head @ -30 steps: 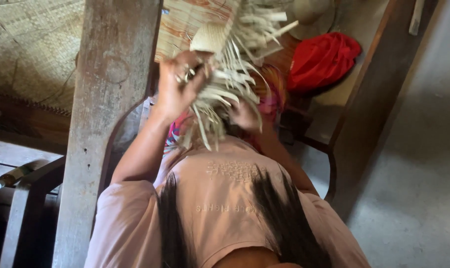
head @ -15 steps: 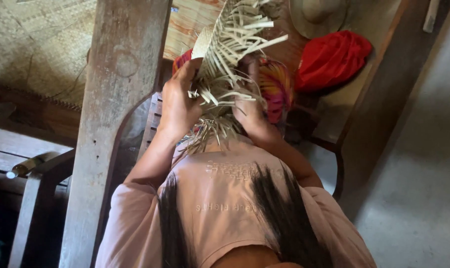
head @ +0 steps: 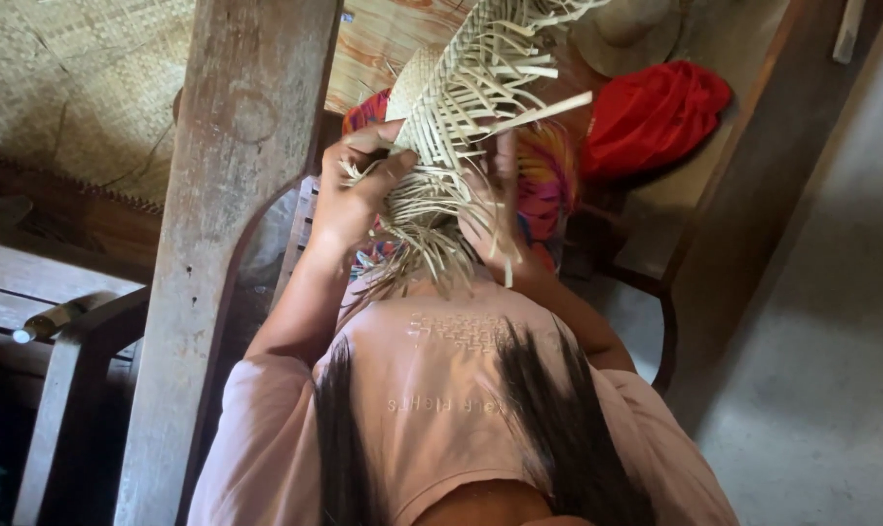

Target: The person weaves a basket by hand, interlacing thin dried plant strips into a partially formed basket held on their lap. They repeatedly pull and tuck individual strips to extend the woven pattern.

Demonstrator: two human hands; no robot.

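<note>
The far end of the woven palm-strip piece is cut off at the top edge; its loose strips hide the right hand's fingertips. The left hand is raised, its fingers curled tight around strips at the near left edge. The right hand, palm up, presses the weave from the right. A red cloth bundle lies far right, beside a wooden post.

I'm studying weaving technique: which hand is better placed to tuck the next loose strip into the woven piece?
Probably the left hand: its fingers curl among the loose strips at the woven piece's edge, while the right hand lies flat behind, supporting it.
</note>
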